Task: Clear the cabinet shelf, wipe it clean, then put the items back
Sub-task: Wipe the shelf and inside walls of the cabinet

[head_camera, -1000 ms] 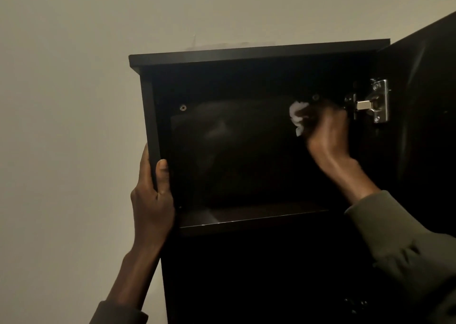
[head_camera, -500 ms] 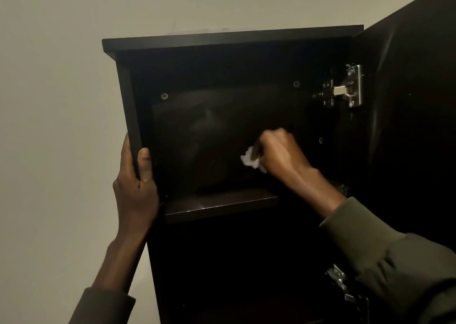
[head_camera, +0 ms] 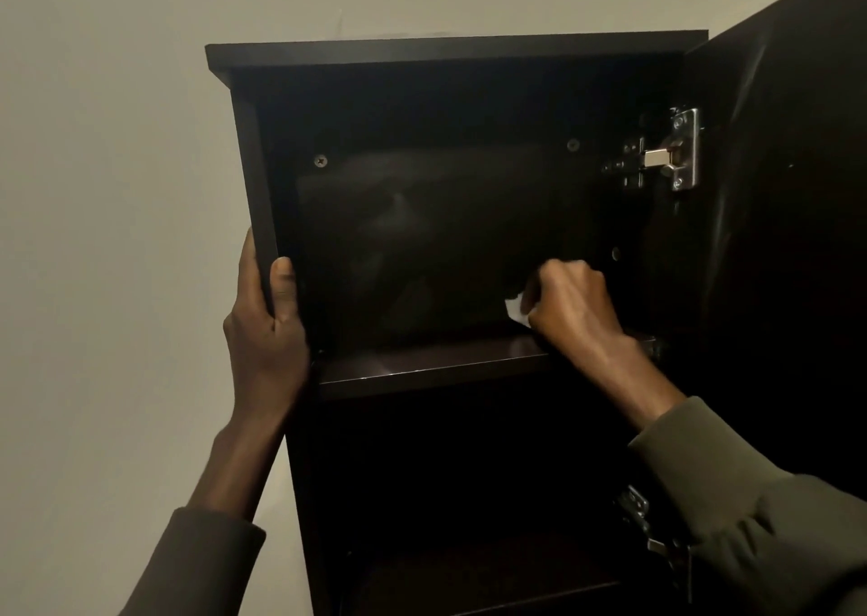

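The white wipe (head_camera: 516,308) sits bunched in the right hand (head_camera: 574,308), whose grip is curled tight round it, low at the back right of the top compartment; the shelf (head_camera: 422,364) lies just below, at six o'clock, its long axis running nine to three; the left hand (head_camera: 267,329) clasps the cabinet's (head_camera: 450,50) side panel at nine; door (head_camera: 797,193) open at three; pale wall (head_camera: 103,146) behind.

Plain beige wall (head_camera: 108,146) behind; nothing else non-task.
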Action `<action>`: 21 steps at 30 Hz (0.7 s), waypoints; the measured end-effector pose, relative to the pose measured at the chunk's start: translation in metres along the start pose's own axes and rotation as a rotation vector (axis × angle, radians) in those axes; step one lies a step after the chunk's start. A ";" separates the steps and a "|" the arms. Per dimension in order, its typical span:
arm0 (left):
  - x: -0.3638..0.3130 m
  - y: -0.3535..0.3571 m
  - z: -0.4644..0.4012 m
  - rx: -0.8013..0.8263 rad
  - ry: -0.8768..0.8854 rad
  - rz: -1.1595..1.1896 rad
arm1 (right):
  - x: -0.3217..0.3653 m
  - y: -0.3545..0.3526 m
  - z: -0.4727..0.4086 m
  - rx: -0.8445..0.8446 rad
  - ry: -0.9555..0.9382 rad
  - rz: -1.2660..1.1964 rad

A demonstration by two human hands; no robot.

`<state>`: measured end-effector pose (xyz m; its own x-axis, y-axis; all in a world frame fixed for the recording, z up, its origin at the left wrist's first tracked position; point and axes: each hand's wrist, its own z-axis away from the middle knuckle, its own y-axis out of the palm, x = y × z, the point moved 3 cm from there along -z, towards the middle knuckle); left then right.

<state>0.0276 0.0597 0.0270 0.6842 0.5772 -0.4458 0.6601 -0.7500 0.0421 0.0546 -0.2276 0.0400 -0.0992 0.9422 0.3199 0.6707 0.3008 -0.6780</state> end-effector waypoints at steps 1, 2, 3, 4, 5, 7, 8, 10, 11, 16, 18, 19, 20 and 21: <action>0.000 -0.001 0.000 0.002 0.000 -0.001 | 0.000 -0.003 -0.002 0.032 0.028 0.003; 0.000 -0.001 0.000 0.006 0.002 0.001 | -0.001 -0.009 -0.003 0.032 0.060 0.018; 0.000 -0.001 0.000 0.009 0.003 0.002 | -0.003 -0.017 -0.005 0.006 0.094 0.046; -0.001 -0.001 0.000 0.010 0.000 0.003 | -0.006 -0.024 -0.007 -0.023 0.129 0.077; 0.000 -0.002 0.000 0.009 -0.002 0.001 | -0.008 -0.027 -0.007 -0.027 0.160 0.110; -0.001 -0.001 0.000 0.014 -0.006 0.001 | -0.010 -0.026 -0.004 0.066 0.212 0.197; 0.000 -0.001 0.001 0.013 -0.010 -0.001 | -0.007 -0.022 -0.001 0.130 0.217 0.227; 0.000 0.000 0.000 0.007 -0.016 0.000 | 0.003 -0.017 0.004 0.198 0.194 0.223; 0.001 0.000 0.000 0.004 -0.018 0.000 | 0.011 -0.015 0.006 0.216 0.165 0.203; 0.001 0.000 0.000 0.002 -0.026 -0.018 | 0.091 0.004 0.023 0.359 -0.110 -0.002; 0.000 0.000 0.000 0.008 -0.022 -0.013 | 0.130 0.017 0.029 0.462 -0.227 -0.081; -0.001 0.000 0.000 0.013 -0.023 -0.010 | 0.147 0.023 0.031 0.510 -0.274 -0.101; -0.001 0.000 0.000 0.017 -0.027 -0.008 | 0.163 0.030 0.033 0.548 -0.314 -0.116; -0.001 0.001 0.000 0.018 -0.034 -0.008 | 0.175 0.035 0.034 0.571 -0.347 -0.130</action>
<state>0.0275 0.0587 0.0273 0.6680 0.5717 -0.4764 0.6592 -0.7516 0.0223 0.0362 -0.0473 0.0494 -0.4465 0.8572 0.2566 0.1532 0.3558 -0.9219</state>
